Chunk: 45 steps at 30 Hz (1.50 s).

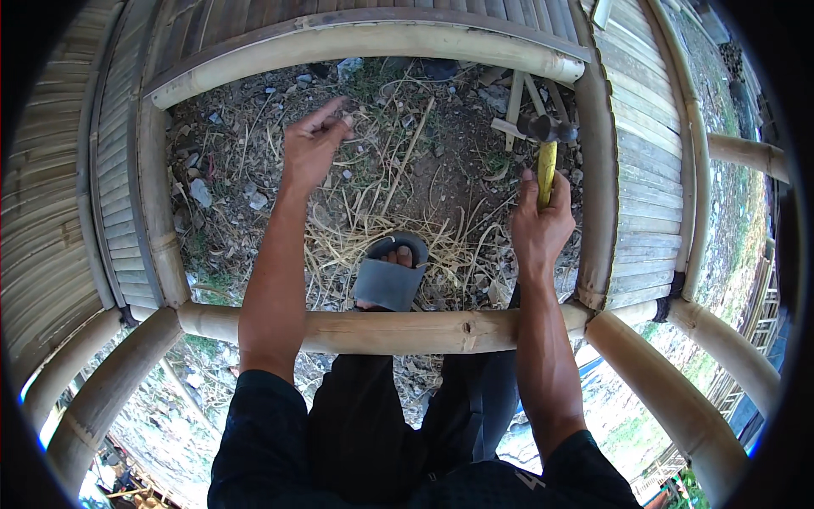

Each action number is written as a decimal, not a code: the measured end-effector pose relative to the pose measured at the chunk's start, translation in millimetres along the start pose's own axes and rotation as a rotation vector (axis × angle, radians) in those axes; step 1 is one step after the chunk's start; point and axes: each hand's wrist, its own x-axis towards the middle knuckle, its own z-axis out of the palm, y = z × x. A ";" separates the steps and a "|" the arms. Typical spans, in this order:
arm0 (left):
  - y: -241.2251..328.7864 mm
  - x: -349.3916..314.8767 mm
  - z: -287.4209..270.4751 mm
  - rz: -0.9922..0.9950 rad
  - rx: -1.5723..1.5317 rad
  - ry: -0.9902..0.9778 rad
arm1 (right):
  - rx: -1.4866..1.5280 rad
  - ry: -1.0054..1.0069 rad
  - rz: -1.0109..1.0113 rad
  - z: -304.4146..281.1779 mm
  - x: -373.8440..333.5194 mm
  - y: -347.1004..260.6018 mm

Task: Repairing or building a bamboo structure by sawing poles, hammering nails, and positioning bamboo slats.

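In my right hand [543, 222] is a hammer [548, 165] with a yellow handle and a dark metal head. My fingers wrap round the handle, and the head points away from me, over the ground by the right-hand bamboo post. My left hand [314, 146] hangs over the ground inside the bamboo frame, below the far bamboo pole [373, 49]. Its fingers are curled in with thumb and forefinger close together; whatever they may pinch is too small to make out. Both forearms pass over the near bamboo pole [407, 332].
Slatted bamboo panels [649, 195] flank the frame on the right and left, and another [356, 13] lies beyond the far pole. My foot in a grey slide sandal [390, 280] stands on ground strewn with bamboo shavings and stones. Wooden pieces [514, 106] lie near the hammer head.
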 end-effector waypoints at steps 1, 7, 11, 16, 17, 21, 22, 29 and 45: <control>9.9 4.0 -15.8 0.000 0.009 0.022 | 0.015 -0.016 -0.009 2.5 -0.8 0.0; 32.0 18.9 -71.7 0.190 -0.373 0.311 | -0.073 -0.002 0.013 5.5 -3.9 7.4; 35.0 26.6 -87.2 0.279 -0.366 0.418 | -0.065 -0.078 0.001 10.3 -7.0 9.8; 33.6 35.0 -106.4 0.393 -0.445 0.561 | -0.139 -0.066 -0.089 11.2 -10.1 1.8; 35.5 32.9 -109.5 0.390 -0.402 0.595 | -0.147 -0.056 -0.108 14.0 -9.0 3.2; 55.1 35.0 -117.5 0.394 -0.441 0.635 | -0.160 -0.065 -0.087 16.4 -11.0 4.3; 54.6 38.8 -123.3 0.370 -0.381 0.646 | -0.160 -0.072 -0.084 17.1 -9.8 7.7; 62.9 74.2 -157.7 0.573 -0.054 0.723 | -0.164 -0.082 -0.100 18.5 -12.1 11.8; 63.6 125.9 -175.2 0.649 0.405 0.343 | -0.161 -0.101 -0.137 19.2 -15.8 5.0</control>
